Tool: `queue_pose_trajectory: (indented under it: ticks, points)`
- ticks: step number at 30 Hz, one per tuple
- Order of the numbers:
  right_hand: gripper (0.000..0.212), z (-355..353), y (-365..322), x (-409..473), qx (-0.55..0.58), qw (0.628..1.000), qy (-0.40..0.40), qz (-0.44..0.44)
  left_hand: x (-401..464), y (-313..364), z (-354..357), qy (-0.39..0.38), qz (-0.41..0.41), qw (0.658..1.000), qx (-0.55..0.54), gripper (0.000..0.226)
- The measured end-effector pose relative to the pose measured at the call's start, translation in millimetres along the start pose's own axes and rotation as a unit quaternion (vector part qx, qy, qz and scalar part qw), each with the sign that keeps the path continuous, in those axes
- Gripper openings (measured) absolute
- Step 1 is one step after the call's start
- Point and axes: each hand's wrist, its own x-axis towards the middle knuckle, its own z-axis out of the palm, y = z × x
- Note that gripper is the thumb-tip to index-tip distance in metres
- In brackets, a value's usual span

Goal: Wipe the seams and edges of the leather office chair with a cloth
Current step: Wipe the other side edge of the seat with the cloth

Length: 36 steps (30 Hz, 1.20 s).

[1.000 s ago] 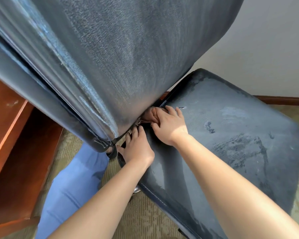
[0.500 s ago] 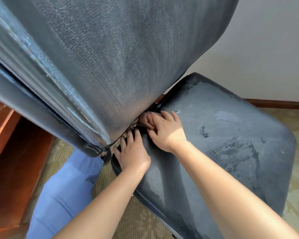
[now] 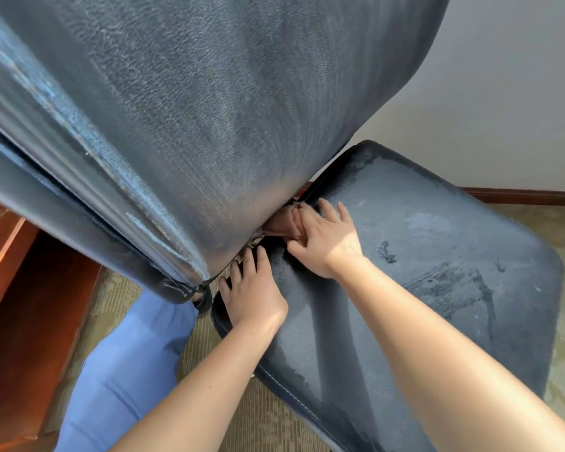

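Cloth (image 3: 279, 225), brownish and bunched, sits wedged in the gap where the chair's backrest (image 3: 209, 109) meets the seat (image 3: 437, 256), and we see our right hand (image 3: 327, 238) holding it there, fingers curled onto it at the crease with the thumb tucked beneath. Just beside and nearer to us, our left hand (image 3: 253, 295) rests on the rear corner of the seat, its fingers fairly straight and reaching toward the same gap without touching the cloth. The seat's dark leather looks scuffed and streaked. A blue trouser leg (image 3: 128, 370) shows below the backrest, over patterned carpet (image 3: 265, 419), with wooden furniture (image 3: 20, 305) at left.
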Motion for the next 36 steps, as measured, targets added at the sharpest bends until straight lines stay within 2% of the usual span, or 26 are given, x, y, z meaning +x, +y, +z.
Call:
queue_pose_trajectory:
  ticks: [4, 8, 10, 12, 16, 21, 25, 28, 32, 36]
  points:
    - [0.068, -1, 11, 18, -0.002, 0.998, -0.042, 0.05, -1, -2, -1, 0.003, 0.007, 1.0, -0.002, 0.08]
    - [0.051, 1, 5, 7, 0.047, 0.999, -0.011, -0.021, -3, 0, -1, 0.01, 0.004, 1.0, -0.003, 0.078]
    - [0.05, -1, 6, 2, 0.034, 0.997, -0.013, -0.068, -2, 0, -2, 0.007, 0.008, 1.0, -0.005, 0.078]
    - [0.057, -5, 14, 8, 0.01, 0.997, -0.027, -0.065, -1, -3, -2, 0.004, 0.019, 1.0, -0.01, 0.081]
    - [0.063, -7, 10, 21, 0.017, 0.999, -0.046, 0.004, -2, -12, -5, -0.011, 0.035, 0.999, -0.032, 0.084]
    - [0.056, -14, 5, 13, 0.005, 0.997, -0.061, -0.053, -4, -13, -12, -0.025, 0.032, 0.997, -0.062, 0.083]
    - [0.07, -12, 5, 25, -0.023, 0.998, -0.063, -0.016, -4, -15, -13, -0.026, 0.04, 0.997, -0.057, 0.084]
    - [0.077, -7, -5, 25, 0.014, 0.998, -0.061, -0.028, -4, -18, -14, -0.031, 0.041, 0.997, -0.062, 0.084]
    - [0.061, -2, -15, 10, 0.054, 0.995, -0.046, -0.07, -7, -20, -12, -0.02, 0.035, 0.995, -0.091, 0.083]
    - [0.037, -3, -9, 12, 0.006, 0.995, -0.041, -0.092, -16, -27, -10, 0.0, 0.026, 0.991, -0.134, 0.075]
